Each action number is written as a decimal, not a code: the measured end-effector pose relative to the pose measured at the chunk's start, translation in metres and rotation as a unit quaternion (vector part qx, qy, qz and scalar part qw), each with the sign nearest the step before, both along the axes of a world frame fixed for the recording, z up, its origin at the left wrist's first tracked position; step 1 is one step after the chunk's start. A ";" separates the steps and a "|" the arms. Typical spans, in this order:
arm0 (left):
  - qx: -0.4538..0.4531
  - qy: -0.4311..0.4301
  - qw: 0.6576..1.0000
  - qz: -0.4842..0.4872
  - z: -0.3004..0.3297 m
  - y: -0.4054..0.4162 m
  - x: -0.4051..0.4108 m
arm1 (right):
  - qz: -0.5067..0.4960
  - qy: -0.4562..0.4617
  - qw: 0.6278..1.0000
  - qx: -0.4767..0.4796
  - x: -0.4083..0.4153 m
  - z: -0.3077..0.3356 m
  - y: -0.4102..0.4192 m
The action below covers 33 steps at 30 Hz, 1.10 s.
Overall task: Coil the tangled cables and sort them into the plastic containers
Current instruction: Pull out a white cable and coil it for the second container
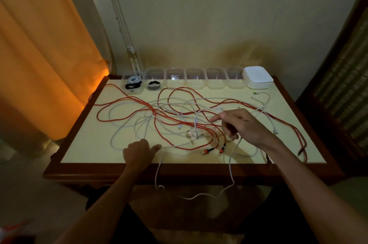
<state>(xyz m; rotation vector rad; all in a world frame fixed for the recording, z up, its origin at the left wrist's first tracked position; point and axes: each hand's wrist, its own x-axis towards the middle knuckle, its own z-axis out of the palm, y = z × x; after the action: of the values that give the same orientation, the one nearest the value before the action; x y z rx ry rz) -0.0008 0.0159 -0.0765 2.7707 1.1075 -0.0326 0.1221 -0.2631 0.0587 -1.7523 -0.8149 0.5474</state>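
Tangled orange and white cables (179, 120) sprawl across the tabletop (83, 144), before a row of clear plastic containers (195, 80). The left hand (139, 152) pinches a white cable at the near edge. The right hand (237, 124) hovers over the tangle, fingers loosely curled, forefinger extended, apparently holding nothing.

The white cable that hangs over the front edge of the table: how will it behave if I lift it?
The white cable will probably be floppy: it droops and curls below the table edge. It looks thin, so likely light. It may drag others along, since it runs into the pile with the orange cables.
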 end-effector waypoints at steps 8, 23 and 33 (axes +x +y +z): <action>-0.110 0.038 0.985 -0.126 -0.015 -0.008 -0.026 | 0.334 0.132 0.920 -0.154 -0.014 -0.004 -0.008; -0.486 0.007 0.850 -0.201 0.067 -0.007 -0.072 | 0.167 -0.100 0.886 -0.421 -0.046 -0.050 0.010; -0.672 -0.294 0.675 -0.081 0.112 -0.053 -0.044 | 0.215 0.179 0.958 -0.070 -0.080 -0.060 0.029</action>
<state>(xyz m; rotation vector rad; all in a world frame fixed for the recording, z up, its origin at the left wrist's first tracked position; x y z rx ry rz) -0.0452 -0.0366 0.0358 1.3055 0.3109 0.0214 0.0418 -0.2337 -0.0013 -1.5354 -0.9144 1.2008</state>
